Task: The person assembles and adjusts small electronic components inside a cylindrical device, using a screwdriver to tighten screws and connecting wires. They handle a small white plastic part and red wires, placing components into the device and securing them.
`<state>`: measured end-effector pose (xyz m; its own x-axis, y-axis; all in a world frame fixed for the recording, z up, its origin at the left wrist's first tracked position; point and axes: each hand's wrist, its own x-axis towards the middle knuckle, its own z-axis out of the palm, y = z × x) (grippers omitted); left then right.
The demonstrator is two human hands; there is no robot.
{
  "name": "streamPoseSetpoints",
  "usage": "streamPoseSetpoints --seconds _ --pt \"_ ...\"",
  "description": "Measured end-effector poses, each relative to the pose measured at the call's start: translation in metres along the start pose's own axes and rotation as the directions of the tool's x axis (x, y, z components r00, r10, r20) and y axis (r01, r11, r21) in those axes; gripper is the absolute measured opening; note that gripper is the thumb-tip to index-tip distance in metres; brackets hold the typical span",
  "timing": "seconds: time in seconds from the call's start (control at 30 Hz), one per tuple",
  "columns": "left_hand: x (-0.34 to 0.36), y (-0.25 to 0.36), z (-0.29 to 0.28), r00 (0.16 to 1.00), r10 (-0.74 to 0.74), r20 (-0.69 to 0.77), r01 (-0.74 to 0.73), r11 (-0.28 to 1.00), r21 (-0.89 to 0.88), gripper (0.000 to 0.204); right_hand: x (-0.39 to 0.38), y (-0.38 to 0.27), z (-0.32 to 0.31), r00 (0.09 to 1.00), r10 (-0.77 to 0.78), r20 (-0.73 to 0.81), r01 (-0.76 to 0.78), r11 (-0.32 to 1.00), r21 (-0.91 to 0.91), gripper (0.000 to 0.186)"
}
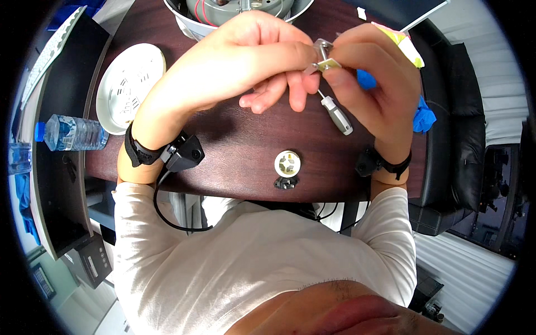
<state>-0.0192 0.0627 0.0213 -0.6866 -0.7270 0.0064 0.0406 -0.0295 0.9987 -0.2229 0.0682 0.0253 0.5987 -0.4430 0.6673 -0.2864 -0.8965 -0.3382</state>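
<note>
Toward one o'clock, above the reddish-brown wood-grained worktop (234, 151), a small silvery metal bracket (328, 65) is pinched in both the left hand's (257, 61) and right hand's (379, 72) closed grip, presumably for steadiness.

Tabletop (237, 148) free left of white ring (288, 163); screwdriver (338, 118) and right grip (377, 81) block upper right

I'd call this an office or meeting room with some workshop in it: a dark wood-grain surface (234, 162) fills the middle, a black padded sofa (467, 95) and white pleated curtain (501, 106) line the right, a screwdriver (338, 117) shows right of centre, a wired housing (231, 11) up top.
</note>
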Motion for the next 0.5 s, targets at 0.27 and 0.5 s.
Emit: streamPoseSetpoints --seconds 0.27,0.5 --pt "-0.004 -0.001 -0.002 0.998 -0.04 -0.041 0.039 0.999 -0.016 0.028 0.001 0.001 -0.001 1.0 -0.016 -0.005 0.015 0.999 -0.035 0.012" --pt "-0.005 0.0 0.01 0.984 0.142 -0.106 -0.127 0.982 0.137 0.023 0.002 0.001 0.0 0.999 -0.037 -0.033 0.034 0.997 -0.063 0.012"
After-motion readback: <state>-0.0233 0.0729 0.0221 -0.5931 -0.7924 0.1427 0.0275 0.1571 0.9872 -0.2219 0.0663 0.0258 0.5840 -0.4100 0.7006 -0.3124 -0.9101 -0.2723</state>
